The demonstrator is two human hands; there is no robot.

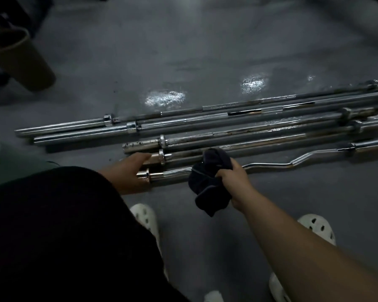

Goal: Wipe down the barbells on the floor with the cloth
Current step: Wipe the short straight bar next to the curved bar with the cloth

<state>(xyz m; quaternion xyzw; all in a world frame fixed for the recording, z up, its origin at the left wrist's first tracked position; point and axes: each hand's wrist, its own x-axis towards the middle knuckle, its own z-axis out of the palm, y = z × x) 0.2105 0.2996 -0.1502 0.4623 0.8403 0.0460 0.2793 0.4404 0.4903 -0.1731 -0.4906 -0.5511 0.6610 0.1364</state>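
Several steel barbells [205,125] lie side by side on the grey floor, running left to right. Nearest to me is a curved chrome curl bar [271,165]. My left hand [127,173] rests on the left ends of the two nearest bars, fingers fairly straight, by the short sleeve of the curl bar [150,174]. My right hand [234,179] grips a bunched dark cloth [210,182], which sits over the curl bar's shaft and touches the straight bar behind it.
My white perforated clogs [146,219] stand on the floor just in front of the bars, the other clog [316,227] to the right. A brown cylinder-like object [26,62] stands at the far left. Wet shiny patches [164,98] mark the floor behind the bars.
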